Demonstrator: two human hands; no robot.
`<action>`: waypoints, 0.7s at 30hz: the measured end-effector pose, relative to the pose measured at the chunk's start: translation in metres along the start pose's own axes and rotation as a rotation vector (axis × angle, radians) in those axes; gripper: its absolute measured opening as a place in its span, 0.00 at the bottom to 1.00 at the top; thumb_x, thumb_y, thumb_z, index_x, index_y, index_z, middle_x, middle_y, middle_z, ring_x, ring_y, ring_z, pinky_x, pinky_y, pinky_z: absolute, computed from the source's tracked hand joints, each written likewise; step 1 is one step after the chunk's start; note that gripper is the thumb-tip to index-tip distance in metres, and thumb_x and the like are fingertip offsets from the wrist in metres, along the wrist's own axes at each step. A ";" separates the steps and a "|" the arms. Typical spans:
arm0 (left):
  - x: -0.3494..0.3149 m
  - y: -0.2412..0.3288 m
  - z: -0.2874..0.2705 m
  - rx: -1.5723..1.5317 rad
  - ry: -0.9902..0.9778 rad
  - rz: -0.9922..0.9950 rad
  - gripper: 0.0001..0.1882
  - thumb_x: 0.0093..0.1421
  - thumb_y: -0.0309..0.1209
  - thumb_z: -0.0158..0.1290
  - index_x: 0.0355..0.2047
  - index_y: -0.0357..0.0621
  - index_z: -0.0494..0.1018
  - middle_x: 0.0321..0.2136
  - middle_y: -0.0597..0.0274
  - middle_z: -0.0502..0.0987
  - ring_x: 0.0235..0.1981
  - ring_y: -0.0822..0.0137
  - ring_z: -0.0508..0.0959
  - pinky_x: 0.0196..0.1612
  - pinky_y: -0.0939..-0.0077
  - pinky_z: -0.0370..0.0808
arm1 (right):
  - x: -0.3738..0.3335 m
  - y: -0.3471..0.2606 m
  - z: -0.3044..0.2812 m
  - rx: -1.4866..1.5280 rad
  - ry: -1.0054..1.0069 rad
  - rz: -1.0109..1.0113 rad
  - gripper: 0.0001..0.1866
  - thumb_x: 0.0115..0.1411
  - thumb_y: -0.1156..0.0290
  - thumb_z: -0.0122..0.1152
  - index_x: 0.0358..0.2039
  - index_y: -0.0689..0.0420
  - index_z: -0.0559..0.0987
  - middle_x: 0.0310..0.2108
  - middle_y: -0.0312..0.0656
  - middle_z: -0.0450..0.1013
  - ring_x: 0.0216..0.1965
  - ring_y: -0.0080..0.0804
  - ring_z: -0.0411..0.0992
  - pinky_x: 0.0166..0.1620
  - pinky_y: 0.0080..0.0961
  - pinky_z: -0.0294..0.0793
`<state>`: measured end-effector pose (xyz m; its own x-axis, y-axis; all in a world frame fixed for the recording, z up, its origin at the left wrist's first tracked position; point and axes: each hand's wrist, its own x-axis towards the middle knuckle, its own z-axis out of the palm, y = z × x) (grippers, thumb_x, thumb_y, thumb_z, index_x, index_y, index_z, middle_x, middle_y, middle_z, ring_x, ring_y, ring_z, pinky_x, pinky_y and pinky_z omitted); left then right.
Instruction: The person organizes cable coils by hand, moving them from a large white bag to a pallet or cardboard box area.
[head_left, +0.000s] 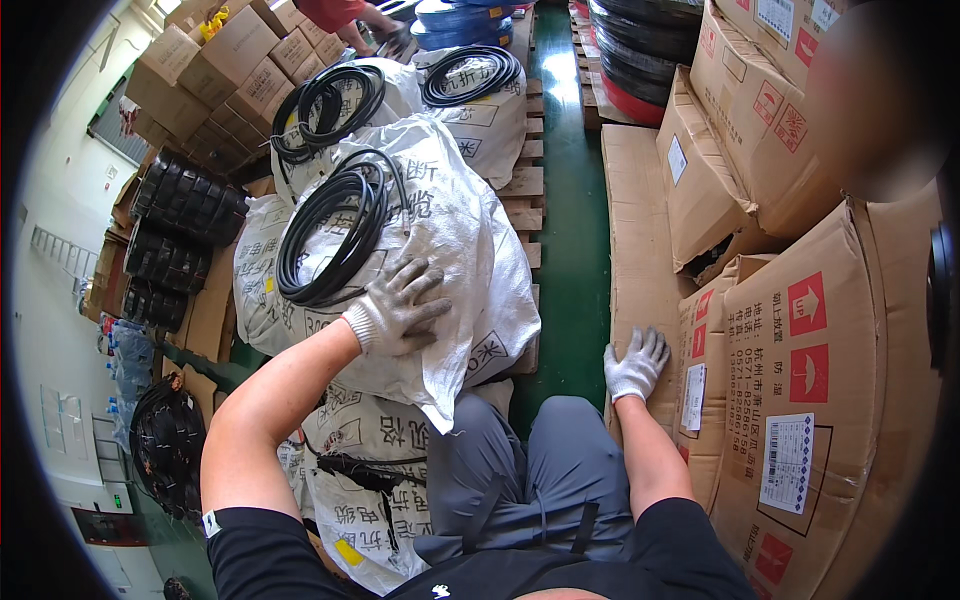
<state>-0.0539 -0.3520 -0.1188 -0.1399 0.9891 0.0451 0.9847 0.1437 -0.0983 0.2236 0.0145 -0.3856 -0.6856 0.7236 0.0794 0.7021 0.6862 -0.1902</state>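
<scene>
My left hand [402, 305], in a grey-palmed white work glove, lies with fingers spread on a bulging white woven sack [455, 235]. Just beyond it, a coil of black cable [372, 205] rests on the same sack, close to the fingertips but not gripped. My right hand [637, 364], gloved alike, presses flat with fingers apart against the edge of a long brown cardboard box [638, 240]. Neither hand holds anything. Between them are my grey-trousered legs [575, 460], close against the sacks.
More sacks bear black cable coils [470, 75]. A torn sack [365, 470] lies at my left. Large cartons [800, 420] line the right, a green floor strip [565, 300] runs ahead. Black bundled coils [185, 200] stand left. A person in red [330, 12] bends at the far end.
</scene>
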 end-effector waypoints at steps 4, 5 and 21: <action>0.001 0.001 0.000 0.003 -0.004 -0.006 0.33 0.51 0.52 0.70 0.59 0.61 0.84 0.71 0.44 0.72 0.73 0.32 0.68 0.74 0.31 0.60 | 0.000 0.001 0.003 -0.003 0.037 -0.010 0.38 0.63 0.42 0.67 0.67 0.52 0.76 0.74 0.53 0.66 0.78 0.54 0.57 0.81 0.59 0.48; 0.001 0.000 0.001 0.002 -0.004 -0.006 0.33 0.51 0.52 0.70 0.59 0.61 0.84 0.71 0.44 0.72 0.73 0.32 0.68 0.74 0.31 0.60 | -0.001 0.002 0.003 -0.004 0.036 -0.009 0.38 0.63 0.42 0.67 0.67 0.52 0.76 0.74 0.53 0.66 0.78 0.54 0.57 0.81 0.59 0.48; 0.003 0.001 0.000 -0.011 0.007 -0.002 0.33 0.52 0.52 0.70 0.59 0.60 0.85 0.70 0.44 0.72 0.73 0.34 0.68 0.76 0.32 0.59 | 0.000 0.002 -0.002 -0.004 0.007 -0.002 0.39 0.63 0.42 0.67 0.68 0.52 0.75 0.75 0.54 0.65 0.78 0.54 0.57 0.81 0.59 0.48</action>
<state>-0.0533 -0.3491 -0.1186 -0.1409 0.9887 0.0522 0.9856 0.1450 -0.0869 0.2251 0.0158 -0.3837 -0.6859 0.7225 0.0865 0.7013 0.6881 -0.1866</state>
